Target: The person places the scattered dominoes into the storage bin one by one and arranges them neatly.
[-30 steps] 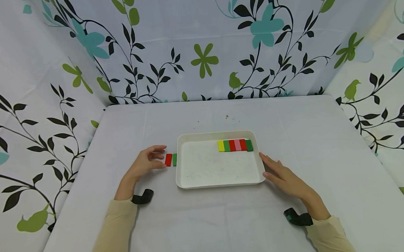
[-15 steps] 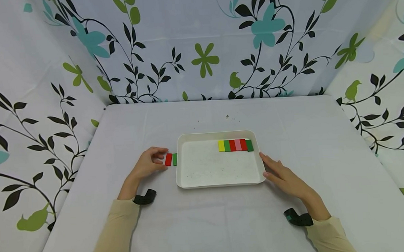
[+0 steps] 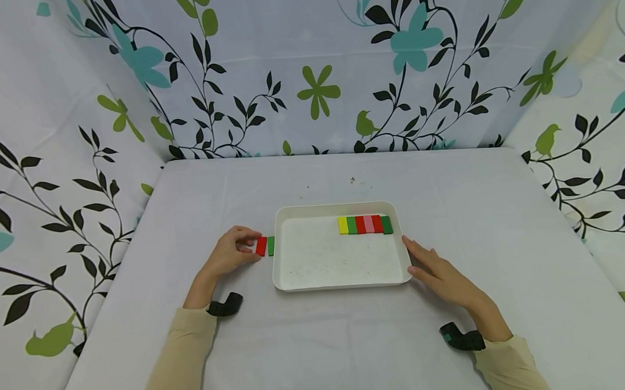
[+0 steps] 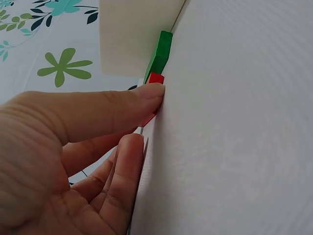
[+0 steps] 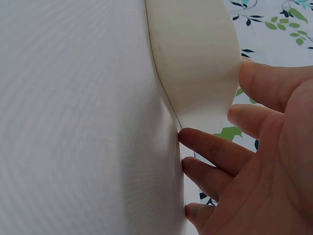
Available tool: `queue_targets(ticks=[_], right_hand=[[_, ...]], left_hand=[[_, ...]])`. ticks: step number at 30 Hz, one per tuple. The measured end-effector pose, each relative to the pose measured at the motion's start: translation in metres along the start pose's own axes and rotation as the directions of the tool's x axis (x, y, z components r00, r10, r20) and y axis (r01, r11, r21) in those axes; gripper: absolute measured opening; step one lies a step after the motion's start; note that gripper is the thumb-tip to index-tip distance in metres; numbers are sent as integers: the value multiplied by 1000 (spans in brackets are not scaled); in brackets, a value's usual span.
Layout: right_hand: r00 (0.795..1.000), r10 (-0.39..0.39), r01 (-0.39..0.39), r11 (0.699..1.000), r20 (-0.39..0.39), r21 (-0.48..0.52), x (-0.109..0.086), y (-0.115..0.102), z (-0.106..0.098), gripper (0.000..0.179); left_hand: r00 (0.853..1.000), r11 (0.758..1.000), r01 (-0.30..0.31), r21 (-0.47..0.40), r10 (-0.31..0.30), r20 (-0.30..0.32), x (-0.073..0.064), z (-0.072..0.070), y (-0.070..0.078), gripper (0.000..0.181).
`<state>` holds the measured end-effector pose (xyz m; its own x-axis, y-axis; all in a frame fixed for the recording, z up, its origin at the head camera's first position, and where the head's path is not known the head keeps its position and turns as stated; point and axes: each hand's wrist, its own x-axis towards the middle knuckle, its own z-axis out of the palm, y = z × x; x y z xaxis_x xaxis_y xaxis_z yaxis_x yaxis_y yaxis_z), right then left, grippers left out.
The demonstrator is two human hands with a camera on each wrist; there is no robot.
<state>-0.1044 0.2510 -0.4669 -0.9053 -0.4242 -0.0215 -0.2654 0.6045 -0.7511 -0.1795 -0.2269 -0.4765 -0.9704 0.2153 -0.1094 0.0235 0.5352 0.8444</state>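
Note:
On the table left of the tray, my left hand [image 3: 231, 251] pinches a small red block [image 3: 261, 246] between thumb and index finger. The thumb [image 4: 146, 95] covers part of that block in the left wrist view. Just past it lies a green block [image 3: 270, 246], close against the tray's left wall. The white tray [image 3: 315, 264] lies flat in the middle of the table. At its right end, my right hand [image 3: 442, 276] touches the outer wall with extended fingers. The right wrist view shows the fingertips at the tray's edge.
Inside the tray, along its far right part, runs a row of small blocks: a yellow block [image 3: 342, 225], then green, red and pink ones. Dark crumbs [image 3: 352, 180] lie on the table behind the tray. Patterned cloth [image 3: 318, 93] hangs behind and at both sides.
My left hand has moved slightly right, and its thumb and index finger have closed onto the red block. The right hand and the tray stay where they were.

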Motion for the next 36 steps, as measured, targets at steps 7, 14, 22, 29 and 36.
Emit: queue_targets(ticks=[7, 14, 22, 29, 36], right_hand=[[1000, -10, 10, 1000, -6, -1, 0, 1, 0, 66], [1000, 0, 0, 1000, -3, 1, -1, 0, 0, 67], [1000, -1, 1, 1000, -1, 3, -1, 0, -1, 67], [1000, -10, 10, 1000, -6, -5, 0, 2, 1, 66], [1000, -14, 14, 1000, -1, 0, 1, 1, 0, 66]], left_hand=[[1000, 1000, 8, -2, -8, -9, -1, -1, 3, 51], [999, 999, 21, -42, -22, -25, -1, -3, 2, 52], [997, 985, 43, -165, -53, -59, -2, -7, 2, 55], [989, 969, 53, -240, -84, -118, -7, -15, 18, 56], [982, 945, -30, -325, -32, -185, -6, -17, 47, 56]])
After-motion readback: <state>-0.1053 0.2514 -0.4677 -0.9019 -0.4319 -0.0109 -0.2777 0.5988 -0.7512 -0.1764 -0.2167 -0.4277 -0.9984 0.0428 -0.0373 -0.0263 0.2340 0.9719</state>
